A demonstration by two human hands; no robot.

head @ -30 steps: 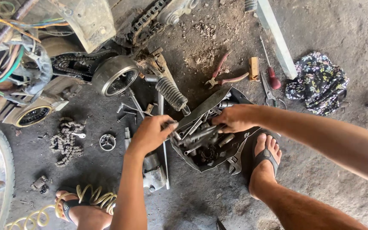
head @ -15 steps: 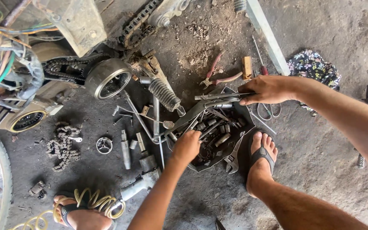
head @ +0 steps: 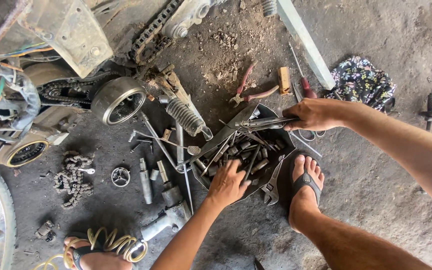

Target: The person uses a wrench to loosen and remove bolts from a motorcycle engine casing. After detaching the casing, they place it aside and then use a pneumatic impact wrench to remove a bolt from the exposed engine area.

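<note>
A dark tool tray point(head: 281, 142) full of sockets, bits and wrenches lies on the dirty floor between my feet. My left hand point(head: 227, 184) rests palm down in the tray's near side, fingers spread over the loose sockets. My right hand point(head: 316, 114) sits at the tray's far right edge, closed around a bundle of long metal tools point(head: 263, 121) that points left across the tray. An adjustable wrench point(head: 272, 184) lies at the tray's near corner, next to my right foot point(head: 305, 189) in a sandal.
A stripped motorcycle with chain point(head: 148, 30), clutch drum point(head: 118, 100) and shock spring point(head: 185, 116) fills the upper left. Pliers point(head: 248, 90), a screwdriver point(head: 301, 75), a loose chain point(head: 73, 177), an air impact wrench point(head: 168, 220) with yellow hose and a floral cloth point(head: 363, 82) lie around.
My right hand has lifted out of the tray to its far right edge, gripping long tools. My left hand has shifted right from the tray's left rim into the tray.
</note>
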